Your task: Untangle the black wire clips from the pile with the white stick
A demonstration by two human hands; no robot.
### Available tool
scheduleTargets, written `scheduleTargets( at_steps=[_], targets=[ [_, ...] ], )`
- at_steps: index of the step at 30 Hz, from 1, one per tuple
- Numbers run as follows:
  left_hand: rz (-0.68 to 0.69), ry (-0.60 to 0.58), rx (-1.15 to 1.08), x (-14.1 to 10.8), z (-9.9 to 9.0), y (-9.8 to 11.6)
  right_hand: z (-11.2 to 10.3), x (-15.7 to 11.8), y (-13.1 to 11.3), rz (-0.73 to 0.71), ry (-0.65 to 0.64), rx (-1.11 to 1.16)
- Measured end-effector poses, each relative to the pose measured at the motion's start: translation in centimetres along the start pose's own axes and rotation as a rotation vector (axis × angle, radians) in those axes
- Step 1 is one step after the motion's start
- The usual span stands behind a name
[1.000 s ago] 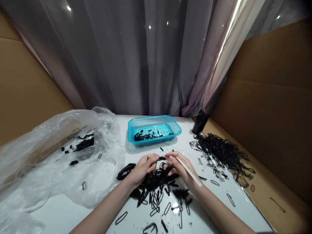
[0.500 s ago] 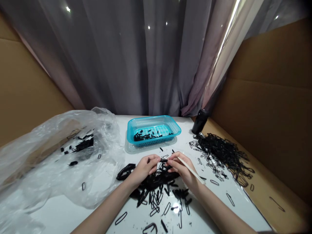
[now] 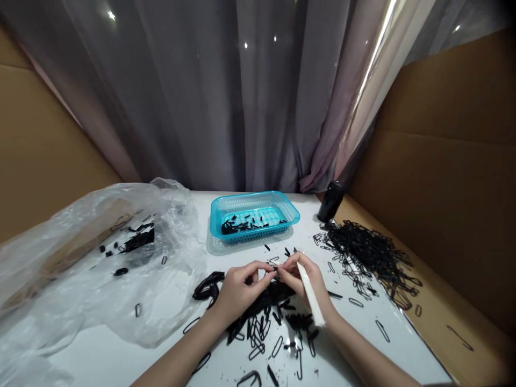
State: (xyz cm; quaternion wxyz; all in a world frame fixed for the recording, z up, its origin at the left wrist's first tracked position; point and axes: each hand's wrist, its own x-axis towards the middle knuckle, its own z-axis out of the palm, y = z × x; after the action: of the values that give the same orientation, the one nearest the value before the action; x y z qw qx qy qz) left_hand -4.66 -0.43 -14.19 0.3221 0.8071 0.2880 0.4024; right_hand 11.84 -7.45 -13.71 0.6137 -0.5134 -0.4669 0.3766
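Note:
My left hand [image 3: 244,290] and my right hand [image 3: 304,279] meet over the middle of the white table, thumbs and fingertips pinched together. Between them they grip a small black piece [image 3: 276,270], mostly covered by the fingers. A flat whitish strip [image 3: 310,295] is also held in my right hand and slants back over the wrist. Below my hands lies a heap of black loops and short black pieces [image 3: 258,329], partly hidden by my left hand. A dark bundle of loops [image 3: 207,286] rests left of my left hand.
Beyond my hands stands a turquoise basket [image 3: 255,234] with small black pieces in it. Crumpled clear plastic [image 3: 92,301] covers the left side. At right are a pile of black loops [image 3: 363,250] and a black cylindrical container [image 3: 330,201]. Cardboard walls [image 3: 451,161] flank the table.
My hands have drawn closer together, and the black piece is now more covered by fingers. The whitish strip has swung to a steeper slant as my right hand turned.

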Motion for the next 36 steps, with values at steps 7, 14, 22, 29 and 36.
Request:
scheduleTargets(
  at_steps=[7, 14, 22, 29, 36],
  targets=[
    [0.191, 0.061, 0.248, -0.42, 0.34, -0.35, 0.00, -0.21, -0.08, -0.011, -0.019, -0.055],
    [0.335, 0.081, 0.371, -0.31, 0.05, -0.31, -0.17, -0.27, -0.17, -0.018, -0.018, -0.070],
    [0.352, 0.061, 0.426, -0.34, 0.12, -0.08, -0.18, -0.18, -0.22, -0.010, -0.023, -0.076],
    [0.341, 0.075, 0.340, -0.38, 0.46, 0.06, -0.13, 0.25, -0.32, 0.090, -0.015, 0.051],
    [0.441, 0.118, 0.354, -0.36, 0.51, 0.10, -0.09, 0.42, -0.65, 0.094, 0.004, 0.127]
  ],
)
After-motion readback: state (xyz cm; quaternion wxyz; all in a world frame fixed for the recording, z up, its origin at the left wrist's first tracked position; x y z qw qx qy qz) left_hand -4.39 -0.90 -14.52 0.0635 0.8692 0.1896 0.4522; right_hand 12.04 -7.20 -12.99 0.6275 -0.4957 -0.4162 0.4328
